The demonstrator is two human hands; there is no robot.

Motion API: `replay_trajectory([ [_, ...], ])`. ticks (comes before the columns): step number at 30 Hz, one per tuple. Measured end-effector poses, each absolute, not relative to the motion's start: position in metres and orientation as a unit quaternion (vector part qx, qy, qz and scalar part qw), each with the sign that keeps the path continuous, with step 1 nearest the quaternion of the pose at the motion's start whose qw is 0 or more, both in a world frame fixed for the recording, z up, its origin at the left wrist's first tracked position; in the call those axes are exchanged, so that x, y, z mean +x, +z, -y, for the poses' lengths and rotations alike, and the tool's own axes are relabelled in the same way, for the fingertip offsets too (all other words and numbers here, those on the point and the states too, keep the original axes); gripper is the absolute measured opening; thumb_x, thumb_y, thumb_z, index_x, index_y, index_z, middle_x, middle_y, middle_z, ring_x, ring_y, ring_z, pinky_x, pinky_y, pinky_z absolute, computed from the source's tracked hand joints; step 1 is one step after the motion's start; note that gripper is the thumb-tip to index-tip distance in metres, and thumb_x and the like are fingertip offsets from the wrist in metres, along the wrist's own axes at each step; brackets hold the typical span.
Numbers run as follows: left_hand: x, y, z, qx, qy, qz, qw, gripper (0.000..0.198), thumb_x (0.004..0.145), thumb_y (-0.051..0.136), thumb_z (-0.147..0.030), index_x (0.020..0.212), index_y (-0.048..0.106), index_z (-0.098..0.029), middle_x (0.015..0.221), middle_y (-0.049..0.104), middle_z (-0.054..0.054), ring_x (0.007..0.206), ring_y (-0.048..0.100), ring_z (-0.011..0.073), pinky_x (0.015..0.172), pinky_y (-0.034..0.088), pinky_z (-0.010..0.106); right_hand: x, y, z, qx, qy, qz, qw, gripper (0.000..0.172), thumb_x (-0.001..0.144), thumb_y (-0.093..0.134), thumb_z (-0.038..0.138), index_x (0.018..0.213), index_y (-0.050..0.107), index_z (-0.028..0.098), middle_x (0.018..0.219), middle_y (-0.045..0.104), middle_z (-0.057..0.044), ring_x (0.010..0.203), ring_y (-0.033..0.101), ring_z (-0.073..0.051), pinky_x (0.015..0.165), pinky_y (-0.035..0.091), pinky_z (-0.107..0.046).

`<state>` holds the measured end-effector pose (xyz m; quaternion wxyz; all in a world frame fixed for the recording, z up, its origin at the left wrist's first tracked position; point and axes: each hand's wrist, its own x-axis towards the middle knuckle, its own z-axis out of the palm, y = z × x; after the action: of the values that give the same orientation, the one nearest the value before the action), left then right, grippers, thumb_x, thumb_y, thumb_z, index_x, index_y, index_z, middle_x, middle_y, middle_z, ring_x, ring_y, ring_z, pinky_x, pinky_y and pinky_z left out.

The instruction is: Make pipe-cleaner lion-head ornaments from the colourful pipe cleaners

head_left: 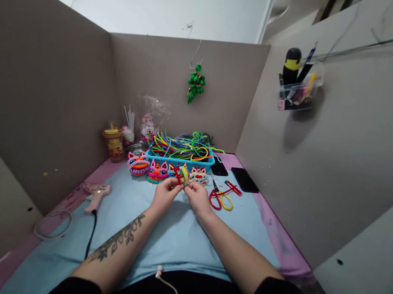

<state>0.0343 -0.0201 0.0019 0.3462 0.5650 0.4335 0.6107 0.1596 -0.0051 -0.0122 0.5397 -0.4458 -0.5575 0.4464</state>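
Observation:
In front of me both hands meet over the blue cloth at a small pipe-cleaner piece with yellow, pale and red parts. My left hand pinches it from the left, near the red part. From the other side my right hand closes its fingertips on its lower edge. Just behind stand several fuzzy animal-face figures, among them a purple and orange one, a pink one and a white and red one. Another is partly hidden behind my left fingers.
A blue basket full of colourful pipe cleaners stands behind. Scissors and dark phones lie at right. At left are a pink glue gun with a cord and a cup. Grey panels enclose the table.

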Motion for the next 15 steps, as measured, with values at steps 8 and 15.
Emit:
replay_trajectory([
  [8, 0.0322, -0.0015, 0.0169, 0.555, 0.617, -0.421, 0.366, 0.018, 0.067, 0.069, -0.030, 0.072, 0.061, -0.014, 0.068, 0.064, 0.002, 0.061, 0.055, 0.0116, 0.060, 0.042, 0.024, 0.1584, -0.0138, 0.0039, -0.417, 0.508, 0.520, 0.546, 0.024, 0.066, 0.062, 0.037, 0.056, 0.051, 0.018, 0.041, 0.040, 0.008, 0.039, 0.033, -0.006, 0.039, 0.023, -0.020],
  [15, 0.0316, -0.0001, 0.0179, 0.555, 0.617, -0.426, 0.361, 0.021, 0.066, 0.069, -0.033, 0.071, 0.061, -0.015, 0.064, 0.063, 0.000, 0.058, 0.055, 0.0115, 0.058, 0.043, 0.023, 0.1568, -0.0134, 0.0046, -0.377, 0.569, 0.497, 0.535, 0.033, 0.064, 0.066, 0.047, 0.064, 0.055, 0.016, 0.049, 0.053, 0.004, 0.038, 0.040, -0.006, 0.038, 0.027, -0.020],
])
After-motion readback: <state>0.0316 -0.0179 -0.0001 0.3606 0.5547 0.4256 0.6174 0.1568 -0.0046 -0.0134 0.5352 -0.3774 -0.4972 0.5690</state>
